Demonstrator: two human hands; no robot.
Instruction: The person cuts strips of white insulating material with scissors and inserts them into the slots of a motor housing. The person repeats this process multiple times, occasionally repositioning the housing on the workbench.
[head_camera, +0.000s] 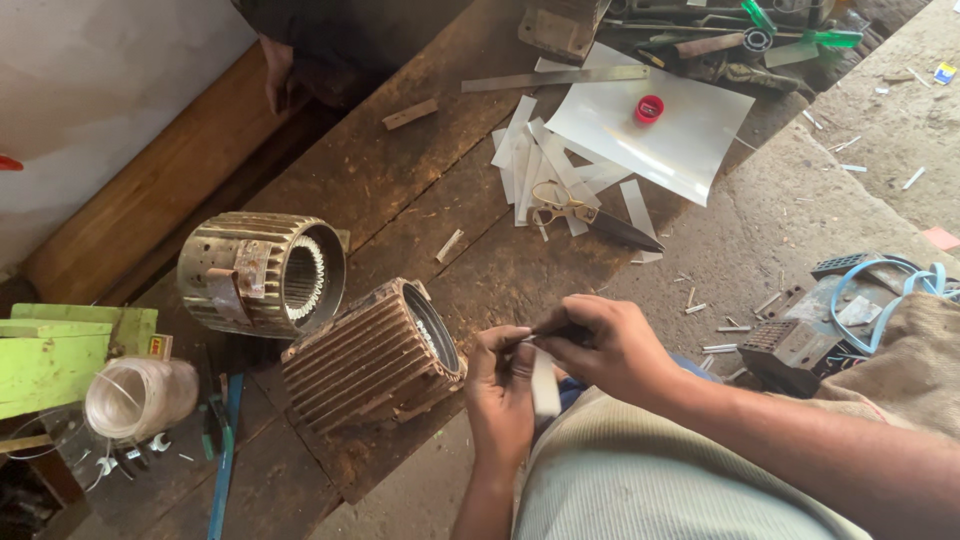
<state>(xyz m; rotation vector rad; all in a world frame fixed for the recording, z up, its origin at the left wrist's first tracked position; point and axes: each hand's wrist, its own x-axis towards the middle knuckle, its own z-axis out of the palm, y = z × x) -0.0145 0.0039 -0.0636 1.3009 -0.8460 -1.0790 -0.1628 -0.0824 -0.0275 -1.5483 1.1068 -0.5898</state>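
Head view, near to far: left hand (500, 385) pinching white strip (545, 385), fingers closed on it; right hand (610, 345) gripping thin dark tool (548, 329) above it. Risk: tool slipping, nicking fingers. Beyond, finned housing (370, 355), scissors (590, 215) on tabletop (400, 170).

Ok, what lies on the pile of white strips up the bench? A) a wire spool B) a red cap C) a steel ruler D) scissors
D: the scissors lie across the white strips; the red cap sits on the white sheet instead.
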